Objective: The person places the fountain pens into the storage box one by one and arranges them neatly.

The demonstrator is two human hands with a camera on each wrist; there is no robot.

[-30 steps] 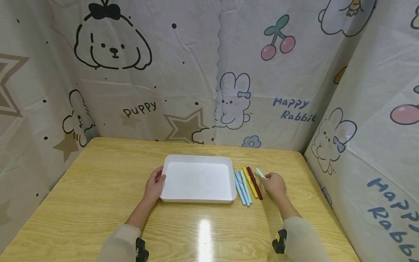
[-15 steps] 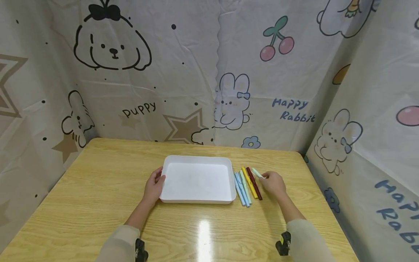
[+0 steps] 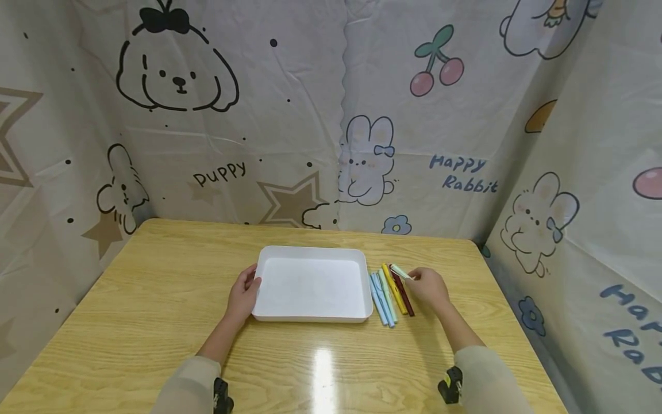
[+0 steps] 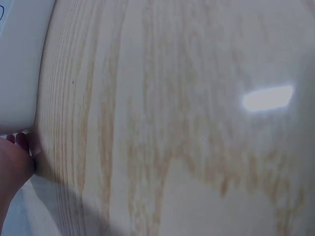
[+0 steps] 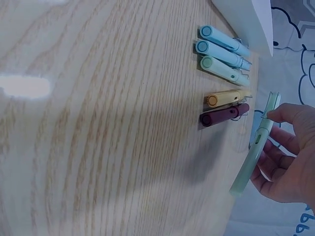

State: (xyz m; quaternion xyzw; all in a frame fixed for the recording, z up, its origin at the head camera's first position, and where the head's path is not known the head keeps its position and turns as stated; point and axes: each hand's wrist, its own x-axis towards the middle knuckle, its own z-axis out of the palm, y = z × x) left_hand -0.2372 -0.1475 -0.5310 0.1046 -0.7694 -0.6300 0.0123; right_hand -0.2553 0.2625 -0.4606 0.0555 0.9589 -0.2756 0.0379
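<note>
A white rectangular tray [image 3: 310,287] lies on the table, and my left hand [image 3: 243,296] holds its left edge with the thumb at the rim. In the left wrist view only part of that hand shows, by the tray's corner. My right hand [image 3: 430,286] pinches a pale green pen [image 5: 252,156] between thumb and fingers, raised above the table near the pen row. Lying side by side right of the tray are two light blue pens [image 5: 222,53], another pale green pen [image 5: 221,69], a yellow pen [image 5: 227,98] and a dark red pen [image 5: 224,115].
The wooden table [image 3: 181,276] reaches back to a printed cloth [image 3: 289,115], which also hangs at both sides. A bright light reflection [image 3: 323,379] shows on the front of the table. A small black device sits at each wrist.
My right hand has moved left with the pale green pen, whose tip now overlaps the dark red pen in the head view. The left hand and the tray stay in place.
</note>
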